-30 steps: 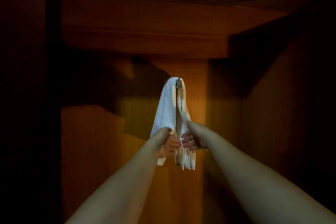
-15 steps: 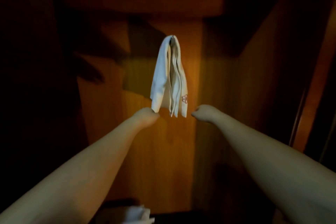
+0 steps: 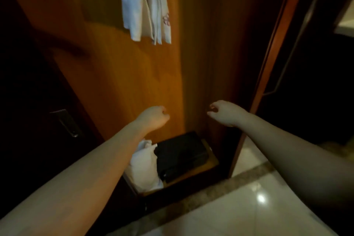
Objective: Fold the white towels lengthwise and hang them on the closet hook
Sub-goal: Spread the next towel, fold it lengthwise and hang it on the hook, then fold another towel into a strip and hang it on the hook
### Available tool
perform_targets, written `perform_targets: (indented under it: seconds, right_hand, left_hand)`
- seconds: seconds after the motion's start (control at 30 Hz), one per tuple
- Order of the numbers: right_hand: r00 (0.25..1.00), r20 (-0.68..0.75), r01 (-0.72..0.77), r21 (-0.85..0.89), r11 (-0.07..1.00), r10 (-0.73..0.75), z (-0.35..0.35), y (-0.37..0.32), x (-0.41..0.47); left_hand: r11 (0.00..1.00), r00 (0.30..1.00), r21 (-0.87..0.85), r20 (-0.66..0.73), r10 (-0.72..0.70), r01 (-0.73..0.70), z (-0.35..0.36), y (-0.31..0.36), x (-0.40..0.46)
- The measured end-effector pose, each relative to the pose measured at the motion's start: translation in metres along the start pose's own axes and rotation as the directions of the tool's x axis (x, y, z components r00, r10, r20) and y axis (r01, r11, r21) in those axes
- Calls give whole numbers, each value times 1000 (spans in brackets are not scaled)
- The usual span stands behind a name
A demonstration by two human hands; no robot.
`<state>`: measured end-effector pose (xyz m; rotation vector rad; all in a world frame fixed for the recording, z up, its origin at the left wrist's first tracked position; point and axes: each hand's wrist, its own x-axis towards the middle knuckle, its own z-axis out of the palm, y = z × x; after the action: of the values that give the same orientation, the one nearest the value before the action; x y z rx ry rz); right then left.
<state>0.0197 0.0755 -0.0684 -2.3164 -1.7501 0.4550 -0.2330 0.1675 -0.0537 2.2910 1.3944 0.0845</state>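
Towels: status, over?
Left hand and right hand empty, loosely curled. Folded white towels hanging; hook out of frame. More white cloth below.

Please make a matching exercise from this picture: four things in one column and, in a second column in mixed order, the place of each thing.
Things:
1. hanging towel
2. crumpled white cloth
3. black box
4. left hand

Places:
A. closet bottom, right part
B. top of the picture, against the wood panel
C. in the air, below the hanging towel
D. closet bottom, left of the black box

Pairs: 1-B, 2-D, 3-A, 4-C
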Motion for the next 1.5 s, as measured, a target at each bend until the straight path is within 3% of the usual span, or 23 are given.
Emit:
perform_targets:
  seconds: [0.13, 0.33, 0.7, 1.0, 1.13, 1.5]
  right_hand:
    - [989, 84, -126, 10, 992, 124, 72, 29, -63]
    - [949, 183, -267, 25, 963, 258, 159, 74, -167]
    - [782, 284, -589, 42, 807, 555, 226, 222, -283]
    - [659, 360, -724, 65, 686, 661, 216, 394, -327]
    - [589, 380, -782, 46, 621, 713, 196, 471, -343]
    - [372, 367, -927, 109, 358, 853, 158, 634, -342]
  left_hand:
    - [1000, 988, 19, 156, 17, -20, 67, -16, -16]
    - [965, 907, 75, 366, 207, -251, 161, -12, -44]
    - [882, 765, 173, 587, 264, -437, 300, 111, -53]
    - [820, 703, 275, 682, 202, -503, 414, 264, 4]
    - [812, 707, 285, 677, 205, -509, 453, 328, 30]
    - [800, 615, 165, 733, 292, -577, 543, 485, 121]
